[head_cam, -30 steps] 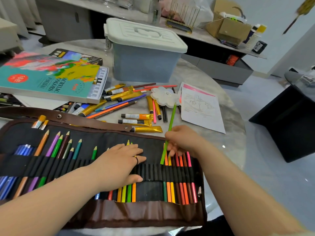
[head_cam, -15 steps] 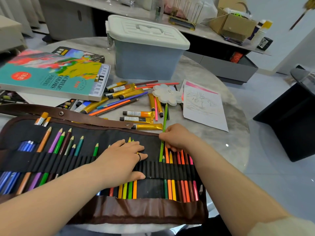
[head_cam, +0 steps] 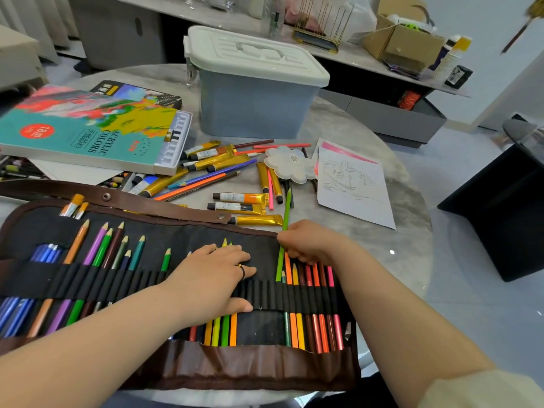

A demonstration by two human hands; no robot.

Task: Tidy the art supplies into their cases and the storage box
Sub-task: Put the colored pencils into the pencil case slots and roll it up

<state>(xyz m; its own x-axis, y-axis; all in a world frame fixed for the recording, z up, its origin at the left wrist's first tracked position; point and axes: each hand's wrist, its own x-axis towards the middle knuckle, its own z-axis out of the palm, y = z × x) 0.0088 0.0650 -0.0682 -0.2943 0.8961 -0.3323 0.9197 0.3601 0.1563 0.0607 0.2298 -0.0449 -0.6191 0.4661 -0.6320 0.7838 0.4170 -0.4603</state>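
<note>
Our right hand (head_cam: pixel 306 242) pinches a light-green pencil (head_cam: pixel 285 228), fingers closed on its shaft; the lower end sits at the elastic loops of the roll-up pencil case (head_cam: pixel 176 237), just left of the orange and red pencils (head_cam: pixel 312 290) under that hand. Our left hand (head_cam: pixel 212 278) lies flat, fingers spread, pressing the case to the left of the grip, holding nothing. Beyond the grip: loose paint tubes (head_cam: pixel 241 198), a flower palette (head_cam: pixel 290 164), the lidded storage box (head_cam: pixel 253 83).
</note>
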